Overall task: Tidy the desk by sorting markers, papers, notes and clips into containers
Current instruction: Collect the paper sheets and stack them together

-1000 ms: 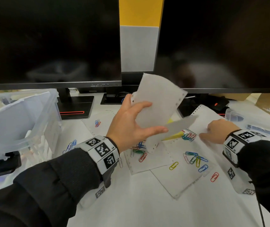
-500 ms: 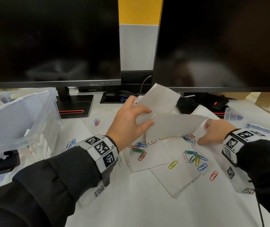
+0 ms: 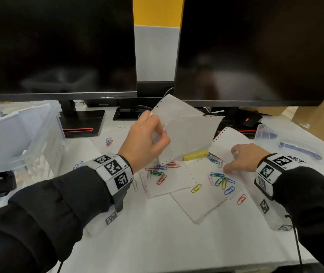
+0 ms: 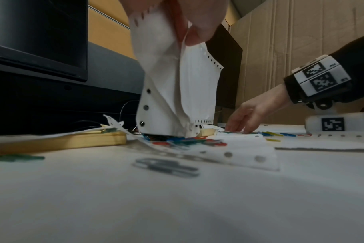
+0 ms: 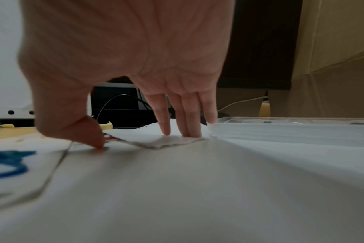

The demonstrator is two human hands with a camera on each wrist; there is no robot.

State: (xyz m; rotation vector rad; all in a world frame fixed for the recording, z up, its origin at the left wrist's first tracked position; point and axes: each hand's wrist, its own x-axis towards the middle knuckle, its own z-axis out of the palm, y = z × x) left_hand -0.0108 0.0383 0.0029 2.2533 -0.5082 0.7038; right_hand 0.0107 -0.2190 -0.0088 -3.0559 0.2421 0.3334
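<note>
Papers are being gathered into one bunch. The left hand holds two sheets upright at the middle of the surface, its grip curled round their left edge, thumb behind and fingers in front; the lower edges hang just above a cluster of clips and a yellow pad of notes. The right hand lies to the right with fingers spread flat on another sheet, pressing it to the surface; the grip is wide and nothing is pinched yet. That sheet's far left corner is already curled up beside the pad.

To do this step well, the flat sheet should be slid a little toward its free edge, so that an edge is raised and the thumb can be got under it, rather than clawed at from above. A pile of clips lies just near of the fingers, so the sheet should be drawn up slowly and tilted, that any clips on it are shed onto the surface and not carried along. The held sheets look creased in the left wrist view; a looser hold would likely spare them. The new sheet is best laid against the bunch with the punched edges matched. The clear bin at the far left seems the likely place for the bunch, though which container is meant cannot be told.
</note>
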